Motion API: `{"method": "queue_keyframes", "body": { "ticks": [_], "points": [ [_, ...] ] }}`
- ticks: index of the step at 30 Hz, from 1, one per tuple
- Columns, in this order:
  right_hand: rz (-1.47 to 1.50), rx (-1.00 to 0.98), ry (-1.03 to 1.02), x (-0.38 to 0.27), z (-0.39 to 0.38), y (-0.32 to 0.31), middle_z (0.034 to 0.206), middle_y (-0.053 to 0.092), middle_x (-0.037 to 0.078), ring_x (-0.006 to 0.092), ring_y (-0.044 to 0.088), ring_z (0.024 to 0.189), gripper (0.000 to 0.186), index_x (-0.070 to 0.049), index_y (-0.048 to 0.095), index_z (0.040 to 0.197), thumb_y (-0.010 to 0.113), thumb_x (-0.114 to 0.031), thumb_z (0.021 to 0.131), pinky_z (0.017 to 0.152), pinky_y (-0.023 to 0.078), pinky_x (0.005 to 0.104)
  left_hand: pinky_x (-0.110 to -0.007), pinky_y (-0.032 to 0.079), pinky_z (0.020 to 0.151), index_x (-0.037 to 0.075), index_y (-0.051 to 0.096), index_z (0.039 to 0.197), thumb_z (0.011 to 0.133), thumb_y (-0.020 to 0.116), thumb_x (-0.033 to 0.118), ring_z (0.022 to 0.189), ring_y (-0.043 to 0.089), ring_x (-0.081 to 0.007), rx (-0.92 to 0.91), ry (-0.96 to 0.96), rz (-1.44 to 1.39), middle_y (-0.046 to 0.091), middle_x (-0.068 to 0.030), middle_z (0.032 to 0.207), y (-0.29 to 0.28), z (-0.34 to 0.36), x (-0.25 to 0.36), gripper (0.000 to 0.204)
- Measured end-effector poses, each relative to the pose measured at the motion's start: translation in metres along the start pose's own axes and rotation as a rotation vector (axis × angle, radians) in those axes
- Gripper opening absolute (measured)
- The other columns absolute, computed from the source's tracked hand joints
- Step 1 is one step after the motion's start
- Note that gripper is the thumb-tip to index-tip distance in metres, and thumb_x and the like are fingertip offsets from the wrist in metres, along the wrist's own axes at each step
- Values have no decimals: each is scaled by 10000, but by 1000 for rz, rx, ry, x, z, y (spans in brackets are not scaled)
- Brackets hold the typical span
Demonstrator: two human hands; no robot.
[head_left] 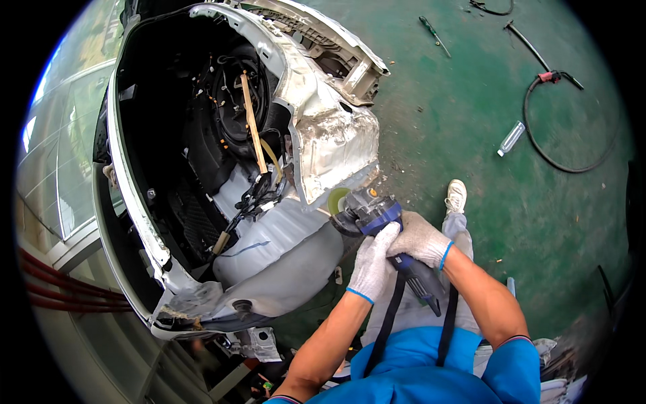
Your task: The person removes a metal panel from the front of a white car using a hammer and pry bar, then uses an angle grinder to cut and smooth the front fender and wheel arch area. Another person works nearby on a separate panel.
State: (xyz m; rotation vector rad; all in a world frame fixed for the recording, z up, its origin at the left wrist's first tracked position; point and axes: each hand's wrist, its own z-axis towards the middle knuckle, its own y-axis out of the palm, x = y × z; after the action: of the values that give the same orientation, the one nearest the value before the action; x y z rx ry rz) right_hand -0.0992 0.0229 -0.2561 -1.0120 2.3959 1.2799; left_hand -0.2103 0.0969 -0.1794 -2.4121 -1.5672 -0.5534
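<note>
A blue and black angle grinder (420, 279) is held in front of my body, its body slanting down toward my lap. My left hand (371, 264), in a white knit glove with a blue cuff, is closed at the near left side of the tool, just behind its head. From the right, my right hand (420, 240), gloved alike, wraps over the tool's body. The grinder's yellow-green disc (338, 200) lies close to the lower edge of a dented white car body panel (336, 151). Whether disc and metal touch, I cannot tell.
The opened car body (138, 222) fills the left, with a wooden stick (252, 121), wiring and a grey bumper (296, 273). On the green floor lie a screwdriver (435, 36), a hammer-like tool (528, 46), a plastic bottle (511, 139) and a black hose (538, 145).
</note>
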Motion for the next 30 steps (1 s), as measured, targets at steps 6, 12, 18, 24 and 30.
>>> {"method": "queue_keyframes", "body": {
  "ticks": [6, 12, 18, 24, 30],
  "points": [
    [12, -18, 32, -13, 0, 1, 993, 747, 100, 162, 666, 840, 522, 35, 713, 1127, 861, -162, 667, 810, 579, 341, -515, 596, 972, 23, 596, 1411, 1034, 678, 319, 1182, 688, -267, 23, -32, 14, 675, -135, 1315, -2, 1, 3, 486],
    [14, -26, 85, -26, -5, 2, 988, 746, 95, 159, 665, 831, 503, 33, 716, 1115, 859, -157, 671, 798, 582, 347, -367, 573, 870, -27, 649, 1278, 1007, 738, 279, 1018, 710, -192, 73, -27, -98, 718, -121, 1141, 12, -7, 13, 418],
    [-8, -36, 103, -21, 0, -1, 992, 751, 102, 165, 695, 842, 529, 48, 701, 1140, 866, -108, 662, 811, 599, 354, -407, 600, 858, -19, 628, 1306, 1007, 734, 308, 1041, 715, -210, 65, -45, -90, 712, -119, 1161, 18, -11, 19, 456],
    [-15, -11, 90, -21, 1, 0, 965, 746, 94, 162, 676, 820, 484, 44, 713, 1095, 860, -133, 669, 786, 587, 350, -394, 607, 871, -11, 633, 1306, 1006, 733, 333, 1046, 720, -209, 58, -51, -41, 709, -118, 1180, 10, -4, 14, 467],
    [10, 55, 104, -21, -12, 6, 1010, 738, 98, 165, 662, 864, 566, 32, 690, 1159, 880, -168, 665, 813, 576, 347, -450, 552, 1033, 8, 588, 1417, 1035, 684, 294, 1225, 661, -261, -6, -103, -75, 665, -141, 1337, 7, -6, 9, 487]
  ]
}}
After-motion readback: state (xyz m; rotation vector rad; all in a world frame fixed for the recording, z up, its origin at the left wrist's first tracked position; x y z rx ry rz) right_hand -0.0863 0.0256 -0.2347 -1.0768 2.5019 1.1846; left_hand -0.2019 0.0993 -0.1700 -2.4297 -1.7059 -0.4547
